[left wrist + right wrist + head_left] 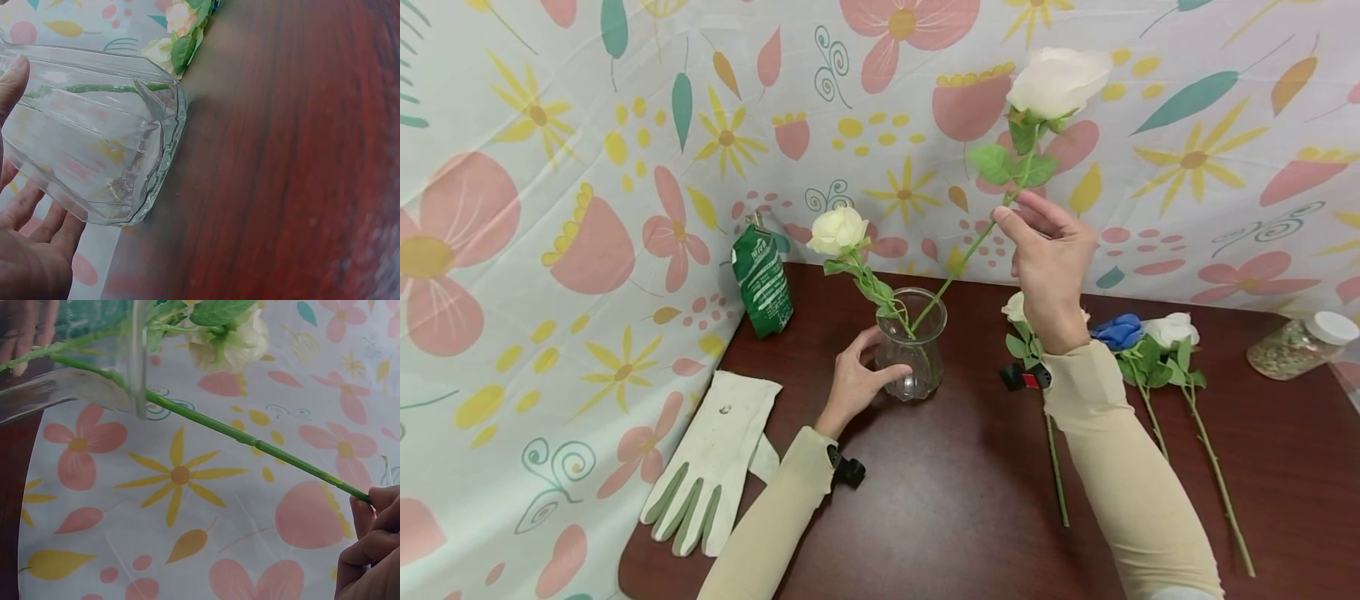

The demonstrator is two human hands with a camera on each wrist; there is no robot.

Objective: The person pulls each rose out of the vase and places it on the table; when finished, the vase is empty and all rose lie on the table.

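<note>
A clear glass vase (917, 367) stands on the dark table. Its side is held by my left hand (857, 379), thumb in front and fingers behind; the left wrist view shows the vase (94, 137) close up beside that hand (34, 250). Up at the right, my right hand (1052, 258) pinches the stem of a large white rose (1056, 83) just below its leaves. That rose's stem (250, 440) slants down into the vase's mouth. A smaller cream rose (838, 231) leans left in the same vase.
White gloves (718, 450) lie at the left, near a green packet (762, 279). Past my right arm are a blue rose (1117, 331) and a white rose (1170, 331) lying flat. Another cream rose (1015, 308) is partly behind that arm. A lidded jar (1292, 350) lies far right.
</note>
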